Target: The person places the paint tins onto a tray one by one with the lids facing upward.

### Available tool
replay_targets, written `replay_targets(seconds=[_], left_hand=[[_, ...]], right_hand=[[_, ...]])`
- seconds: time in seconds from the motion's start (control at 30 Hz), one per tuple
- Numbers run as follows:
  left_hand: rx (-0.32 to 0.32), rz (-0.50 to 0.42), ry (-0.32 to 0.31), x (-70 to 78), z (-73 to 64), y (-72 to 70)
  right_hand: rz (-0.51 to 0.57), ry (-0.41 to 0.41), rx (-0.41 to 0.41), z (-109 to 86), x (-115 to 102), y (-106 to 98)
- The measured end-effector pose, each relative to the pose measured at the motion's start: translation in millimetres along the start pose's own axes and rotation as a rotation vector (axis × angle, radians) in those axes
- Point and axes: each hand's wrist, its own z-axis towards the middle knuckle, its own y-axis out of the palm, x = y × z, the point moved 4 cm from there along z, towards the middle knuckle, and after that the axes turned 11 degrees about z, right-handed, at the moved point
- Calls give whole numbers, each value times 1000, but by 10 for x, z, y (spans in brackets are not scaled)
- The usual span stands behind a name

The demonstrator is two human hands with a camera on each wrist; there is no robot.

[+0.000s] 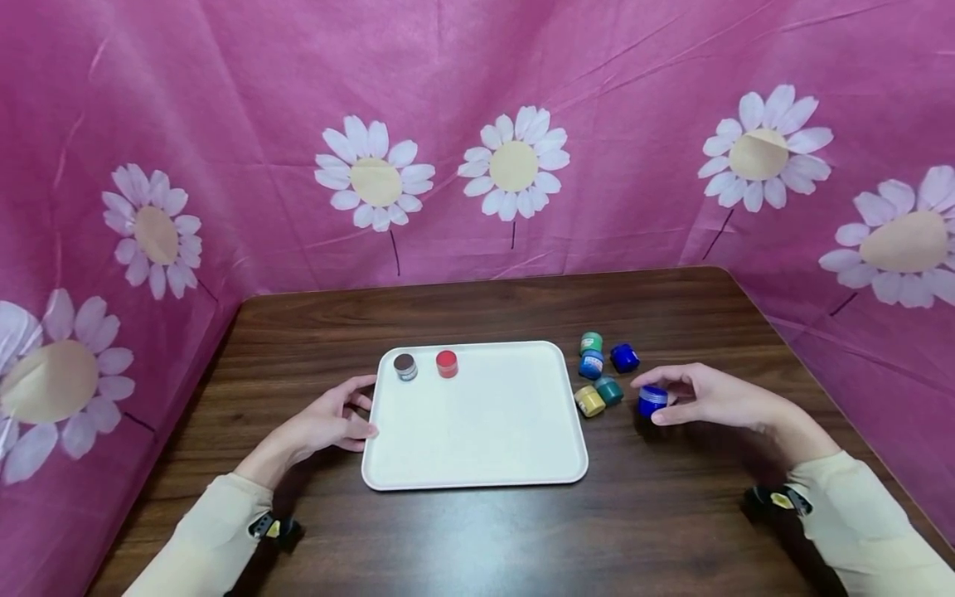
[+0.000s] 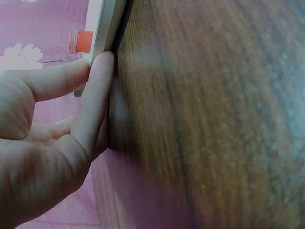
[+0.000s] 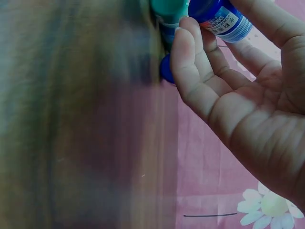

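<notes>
My left hand [image 1: 328, 421] pinches the left rim of a white rectangular tray [image 1: 507, 464], its thumb over the edge and its fingers along the side. On the tray's back left part stand a small paint jar with a dark brown lid [image 1: 405, 366] and one with a red lid [image 1: 447, 363]. Right of the tray, my right hand [image 1: 712, 398] holds a dark blue paint jar [image 1: 652, 400] between thumb and fingers. A printed label shows on this jar [image 3: 223, 21] in the right wrist view, where its lower shadow contact with the table is hidden.
Between tray and right hand are several more jars: green [image 1: 591, 342], light blue [image 1: 591, 365], teal [image 1: 608, 390], yellow [image 1: 589, 401] and another dark blue [image 1: 624, 357]. The brown wooden table [image 1: 477, 539] is bordered by a pink flowered cloth [image 1: 448, 257].
</notes>
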Motion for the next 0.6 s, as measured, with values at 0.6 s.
replay_targets(seconds=[0.6], left_hand=[[-5,-9,8,22,3,9]], right_hand=[[-6,-13,-59,462,-243,86]])
